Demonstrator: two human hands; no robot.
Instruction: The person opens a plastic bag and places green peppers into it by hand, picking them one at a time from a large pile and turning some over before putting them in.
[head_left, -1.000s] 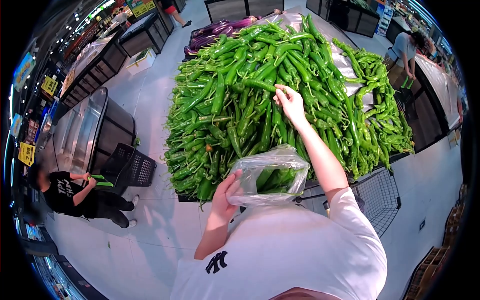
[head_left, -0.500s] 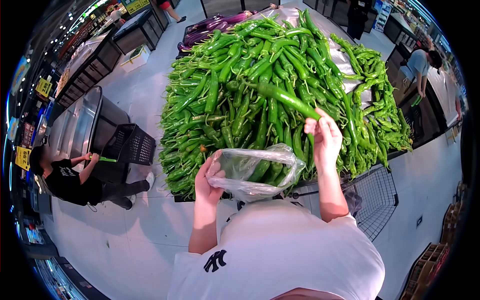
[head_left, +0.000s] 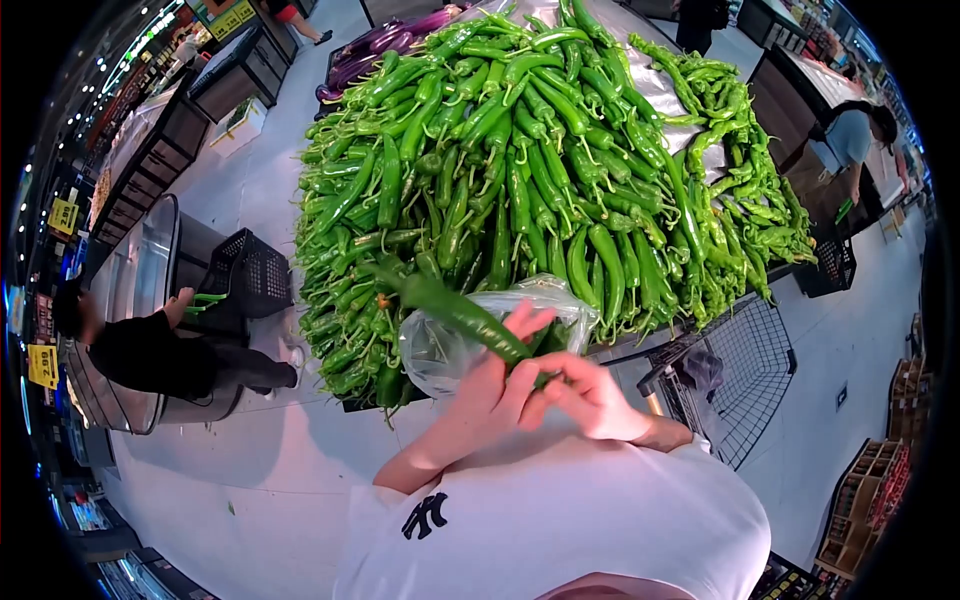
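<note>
A long green pepper slants across the front of a clear plastic bag, its stem end pointing up and left. My right hand pinches the pepper's lower end. Close against it, my left hand has its thumb and fingers around the same pepper, fingertips over the bag's mouth. The bag hangs at my left hand, though its grip on the rim is hidden. Green shows inside the bag. Behind both hands rises a large heap of green peppers.
Eggplants lie beyond the heap, and thinner, lighter green peppers on its right. A wire shopping cart stands at my right. On the left, a person stands by a black basket; another person bends at the far right.
My right hand has brought the pepper down and left from above the heap to the bag. My left hand has moved right and now meets the right hand at the pepper.
</note>
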